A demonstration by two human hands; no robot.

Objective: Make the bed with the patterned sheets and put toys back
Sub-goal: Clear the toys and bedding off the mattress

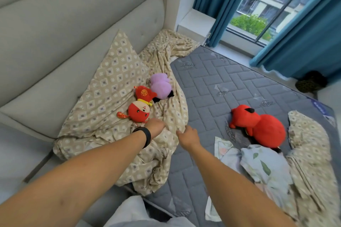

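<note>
Beige diamond-patterned cotton sheet [118, 86] lies bunched along the left side of the grey quilted mattress [230, 86], running near to far toward the padded headboard [73, 33], with much of the mattress bare. I have both hands on its crumpled edge: left hand [156, 127] and right hand [187, 135] each seem to pinch fabric, probably to draw it rightward. The small red plush doll [140, 107] and purple plush toy [160, 85] lie on it, so they look like they need lifting off first.
</note>
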